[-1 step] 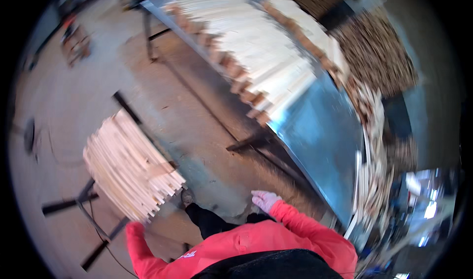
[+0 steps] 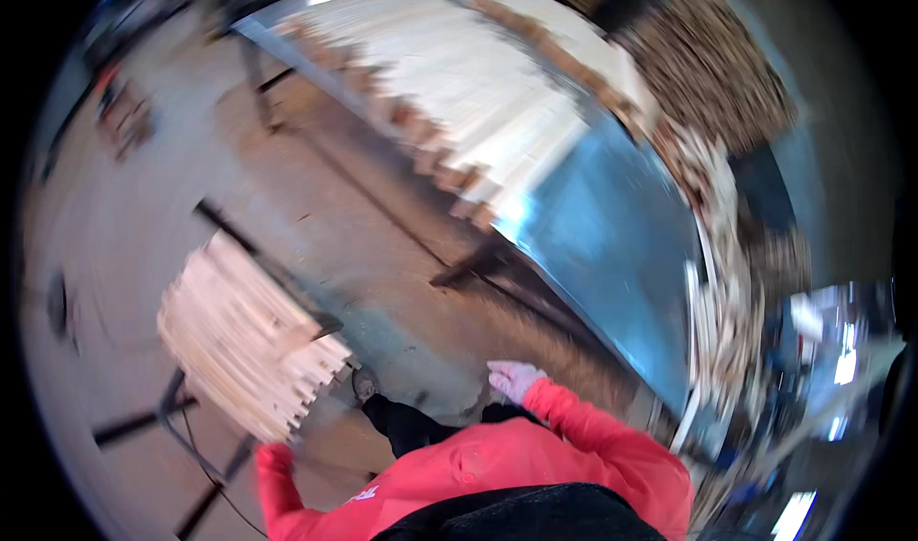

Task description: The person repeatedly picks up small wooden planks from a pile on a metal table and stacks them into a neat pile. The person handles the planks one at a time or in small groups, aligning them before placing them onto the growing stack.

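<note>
My right hand [image 2: 514,379], in a pale glove, hangs before my body over the floor, between the wood stack and the metal table. Its fingers point left, partly apart, and nothing shows in them. The red sleeve [image 2: 275,479] of my left arm reaches the near end of a stack of pale wooden strips [image 2: 253,335]. My left hand is hidden there, so its fingers and any hold on the wood do not show. The strips lie side by side on a dark metal stand [image 2: 143,424] at the left.
A long metal-topped table [image 2: 612,245] crosses ahead to the right, bearing rows of pale wooden strips [image 2: 459,92]. Beyond it are a large stack of brown wood [image 2: 712,68] and a heap of loose strips [image 2: 722,340]. A cable [image 2: 225,498] trails on the floor near the stand.
The view has turned a little, so the table and its wood sit farther left in the picture. My arms keep nearly the same pose.
</note>
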The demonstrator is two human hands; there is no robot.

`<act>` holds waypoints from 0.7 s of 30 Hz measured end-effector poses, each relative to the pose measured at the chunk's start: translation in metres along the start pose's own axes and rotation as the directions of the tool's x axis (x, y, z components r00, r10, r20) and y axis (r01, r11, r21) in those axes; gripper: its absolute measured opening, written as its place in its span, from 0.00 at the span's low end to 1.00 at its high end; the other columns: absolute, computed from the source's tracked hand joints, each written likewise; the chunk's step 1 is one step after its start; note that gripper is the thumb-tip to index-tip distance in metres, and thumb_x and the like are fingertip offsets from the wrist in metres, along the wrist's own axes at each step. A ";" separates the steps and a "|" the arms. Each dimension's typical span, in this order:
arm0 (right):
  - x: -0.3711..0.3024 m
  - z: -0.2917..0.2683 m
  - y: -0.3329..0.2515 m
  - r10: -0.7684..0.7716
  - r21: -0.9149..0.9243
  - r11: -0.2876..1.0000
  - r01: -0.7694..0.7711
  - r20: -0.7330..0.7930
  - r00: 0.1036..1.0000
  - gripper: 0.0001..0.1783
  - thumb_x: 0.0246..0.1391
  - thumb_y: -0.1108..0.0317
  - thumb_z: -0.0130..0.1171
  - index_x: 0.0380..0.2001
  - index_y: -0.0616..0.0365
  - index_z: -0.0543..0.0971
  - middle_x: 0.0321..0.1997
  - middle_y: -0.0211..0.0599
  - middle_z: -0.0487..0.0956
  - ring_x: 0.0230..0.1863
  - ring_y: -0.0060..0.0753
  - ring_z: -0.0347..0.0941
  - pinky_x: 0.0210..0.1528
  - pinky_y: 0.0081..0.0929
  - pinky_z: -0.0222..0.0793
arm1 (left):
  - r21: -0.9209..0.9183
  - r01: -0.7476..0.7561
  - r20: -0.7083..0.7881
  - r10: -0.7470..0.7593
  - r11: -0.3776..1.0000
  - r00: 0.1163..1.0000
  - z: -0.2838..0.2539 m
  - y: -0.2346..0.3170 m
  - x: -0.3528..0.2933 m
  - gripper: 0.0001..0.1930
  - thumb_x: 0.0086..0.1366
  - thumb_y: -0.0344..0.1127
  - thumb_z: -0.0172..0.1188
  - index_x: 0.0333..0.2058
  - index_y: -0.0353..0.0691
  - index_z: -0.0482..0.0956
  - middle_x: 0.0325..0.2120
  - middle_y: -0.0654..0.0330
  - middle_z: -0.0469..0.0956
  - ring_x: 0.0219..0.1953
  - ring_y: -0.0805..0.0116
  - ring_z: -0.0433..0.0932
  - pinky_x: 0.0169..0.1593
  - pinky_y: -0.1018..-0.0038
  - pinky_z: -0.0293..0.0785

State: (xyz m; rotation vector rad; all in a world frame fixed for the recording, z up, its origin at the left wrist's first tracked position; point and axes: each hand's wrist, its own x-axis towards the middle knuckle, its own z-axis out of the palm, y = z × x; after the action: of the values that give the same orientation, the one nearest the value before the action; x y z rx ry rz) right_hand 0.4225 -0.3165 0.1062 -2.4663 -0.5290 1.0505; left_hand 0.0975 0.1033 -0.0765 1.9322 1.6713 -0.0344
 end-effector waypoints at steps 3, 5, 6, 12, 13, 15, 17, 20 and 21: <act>-0.038 -0.010 0.087 0.015 -0.067 0.997 -0.023 -0.125 0.992 0.30 0.60 0.47 0.49 0.58 0.55 0.72 0.56 0.45 0.76 0.56 0.48 0.72 0.59 0.37 0.67 | 0.085 -0.359 0.573 0.249 0.930 0.781 0.020 0.102 -0.068 0.33 0.62 0.63 0.51 0.54 0.41 0.73 0.45 0.43 0.78 0.50 0.45 0.76 0.53 0.57 0.70; -0.065 -0.038 0.133 0.103 -0.117 0.985 -0.124 -0.172 0.980 0.31 0.59 0.46 0.48 0.58 0.55 0.71 0.56 0.48 0.75 0.56 0.52 0.71 0.59 0.40 0.66 | 0.093 -0.577 0.803 0.281 0.812 0.525 0.042 0.187 -0.130 0.33 0.61 0.63 0.50 0.53 0.42 0.73 0.44 0.42 0.78 0.49 0.44 0.76 0.53 0.56 0.70; -0.098 -0.053 0.164 0.241 -0.045 0.966 -0.256 -0.212 0.947 0.30 0.59 0.46 0.48 0.57 0.55 0.71 0.54 0.49 0.75 0.55 0.53 0.71 0.57 0.41 0.67 | 0.095 -0.697 0.882 0.264 0.711 0.390 0.063 0.234 -0.164 0.33 0.61 0.63 0.50 0.53 0.42 0.74 0.43 0.42 0.78 0.48 0.44 0.77 0.52 0.56 0.71; -0.262 -0.088 0.408 0.640 0.330 0.730 -0.598 -0.637 0.430 0.27 0.47 0.54 0.55 0.51 0.53 0.72 0.45 0.53 0.78 0.46 0.57 0.74 0.48 0.49 0.71 | 0.095 -0.953 0.877 0.429 0.286 0.216 0.156 0.438 -0.446 0.30 0.61 0.60 0.50 0.51 0.40 0.76 0.41 0.41 0.79 0.46 0.45 0.78 0.52 0.58 0.71; -0.294 -0.125 0.450 0.710 0.451 0.673 -0.586 -0.615 0.342 0.33 0.48 0.51 0.57 0.58 0.52 0.68 0.54 0.53 0.74 0.54 0.54 0.71 0.53 0.46 0.69 | -0.130 -0.932 0.840 0.537 0.338 0.077 0.200 0.458 -0.480 0.27 0.62 0.55 0.52 0.49 0.38 0.76 0.35 0.48 0.80 0.38 0.56 0.79 0.43 0.64 0.73; -0.338 -0.145 0.516 0.745 0.426 0.458 -0.780 -0.663 0.076 0.45 0.47 0.46 0.60 0.66 0.49 0.58 0.65 0.52 0.65 0.65 0.52 0.62 0.64 0.46 0.58 | -0.350 -0.880 0.832 0.539 0.322 -0.134 0.252 0.491 -0.538 0.26 0.65 0.50 0.54 0.52 0.33 0.71 0.31 0.60 0.78 0.29 0.72 0.76 0.34 0.73 0.74; -0.373 -0.174 0.576 0.861 0.450 0.184 -0.874 -0.503 -0.077 0.57 0.44 0.40 0.64 0.70 0.49 0.48 0.71 0.52 0.56 0.71 0.51 0.51 0.70 0.47 0.43 | -0.333 -0.906 0.903 0.367 0.263 -0.225 0.260 0.528 -0.628 0.29 0.65 0.53 0.53 0.56 0.36 0.69 0.51 0.47 0.76 0.52 0.55 0.76 0.58 0.67 0.68; -0.419 -0.196 0.627 0.948 0.389 0.070 -0.919 -0.312 -0.060 0.55 0.41 0.45 0.69 0.68 0.50 0.51 0.65 0.53 0.63 0.68 0.54 0.56 0.67 0.52 0.49 | -0.289 -0.905 0.957 0.105 0.313 -0.269 0.293 0.552 -0.725 0.30 0.65 0.54 0.52 0.57 0.36 0.70 0.50 0.46 0.76 0.53 0.56 0.75 0.58 0.69 0.68; -0.426 -0.200 0.641 0.980 0.437 0.077 -0.896 -0.198 -0.012 0.54 0.42 0.51 0.70 0.67 0.49 0.50 0.63 0.56 0.64 0.67 0.55 0.58 0.66 0.51 0.50 | -0.357 -0.887 0.934 0.110 0.293 -0.340 0.320 0.549 -0.736 0.29 0.65 0.54 0.53 0.56 0.36 0.70 0.50 0.46 0.76 0.52 0.57 0.76 0.56 0.69 0.70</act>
State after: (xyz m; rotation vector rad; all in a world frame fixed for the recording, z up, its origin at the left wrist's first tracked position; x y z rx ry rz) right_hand 0.4131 -1.1097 0.1617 -2.5302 1.6950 0.6642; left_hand 0.5506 -0.7247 0.1582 1.9703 -0.6637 -1.3398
